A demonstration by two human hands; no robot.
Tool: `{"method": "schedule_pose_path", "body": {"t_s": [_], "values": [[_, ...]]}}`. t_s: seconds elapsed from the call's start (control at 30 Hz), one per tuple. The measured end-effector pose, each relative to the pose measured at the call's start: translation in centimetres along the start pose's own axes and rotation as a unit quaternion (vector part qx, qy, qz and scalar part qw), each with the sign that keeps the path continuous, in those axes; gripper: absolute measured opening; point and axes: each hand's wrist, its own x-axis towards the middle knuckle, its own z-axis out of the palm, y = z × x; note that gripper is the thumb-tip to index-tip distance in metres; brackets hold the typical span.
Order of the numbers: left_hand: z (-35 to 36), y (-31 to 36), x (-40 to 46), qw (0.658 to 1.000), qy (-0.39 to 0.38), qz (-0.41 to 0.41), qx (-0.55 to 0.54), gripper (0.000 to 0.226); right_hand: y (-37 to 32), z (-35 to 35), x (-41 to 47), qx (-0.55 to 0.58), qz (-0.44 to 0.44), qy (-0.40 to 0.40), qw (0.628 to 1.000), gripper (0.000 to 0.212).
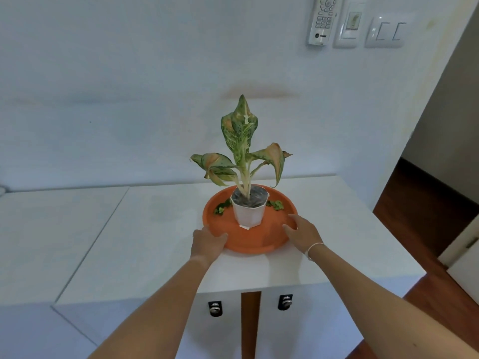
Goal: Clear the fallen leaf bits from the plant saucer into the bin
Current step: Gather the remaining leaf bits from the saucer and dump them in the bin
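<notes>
A round orange plant saucer (259,242) rests on a white cabinet top. In its middle stands a white pot (249,211) with a variegated green plant (242,141). Green leaf bits lie in the saucer left of the pot (220,208) and right of the pot (276,204). My left hand (207,242) grips the saucer's near-left rim. My right hand (302,229) rests on the near-right rim with its fingers spread over the edge. No bin is in view.
The white cabinet top (155,229) ends close behind my wrists, with two drawer locks (215,308) below. A wall stands just behind the plant, bearing a remote holder (322,19) and switches (386,31). Wooden floor (420,198) lies to the right.
</notes>
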Motion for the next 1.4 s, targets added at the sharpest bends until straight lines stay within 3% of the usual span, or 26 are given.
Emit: {"method": "schedule_pose_path", "body": {"t_s": [0.07,0.13,0.2,0.3,0.47,0.63,0.7,0.93,1.1,1.2,1.4], "values": [[0.7,0.5,0.2,0.998,0.014,-0.034,-0.048,0.036,0.2,-0.5,0.4,0.016,0.003,0.004,1.000,0.051],[1.1,0.8,0.3,0.997,0.029,-0.040,-0.066,0.004,0.4,-0.9,0.9,0.043,0.009,0.013,0.999,0.050],[1.4,0.8,0.7,0.996,0.031,-0.047,-0.075,0.016,0.6,-1.2,1.4,0.070,0.019,0.021,0.997,0.047],[1.3,1.0,1.7,0.995,0.023,-0.060,-0.076,0.012,1.1,-1.8,2.5,0.117,0.048,0.029,0.992,0.044],[0.9,1.1,2.8,0.996,0.016,-0.059,-0.067,0.031,1.8,-2.3,4.2,0.206,0.129,-0.001,0.970,0.053],[0.5,1.3,3.3,0.998,-0.007,-0.047,-0.047,0.039,2.5,-2.3,4.9,0.222,0.140,-0.019,0.965,0.014],[0.4,1.3,3.4,0.997,-0.012,-0.053,-0.055,0.042,2.9,-2.2,5.1,0.229,0.152,-0.012,0.961,0.008],[1.4,1.0,3.1,0.992,0.028,-0.069,-0.101,0.048,2.5,-2.0,5.1,0.240,0.206,0.006,0.949,0.026],[2.5,0.6,2.8,0.977,0.030,-0.078,-0.198,0.043,2.6,0.1,5.2,0.299,0.220,0.004,0.929,0.009],[3.2,1.2,2.2,0.967,0.024,-0.093,-0.235,0.036,2.1,1.2,4.7,0.338,0.240,-0.016,0.910,0.012],[4.3,1.1,2.0,0.945,0.064,-0.143,-0.288,0.057,0.5,1.3,2.2,0.393,0.250,-0.050,0.883,0.009]]}}
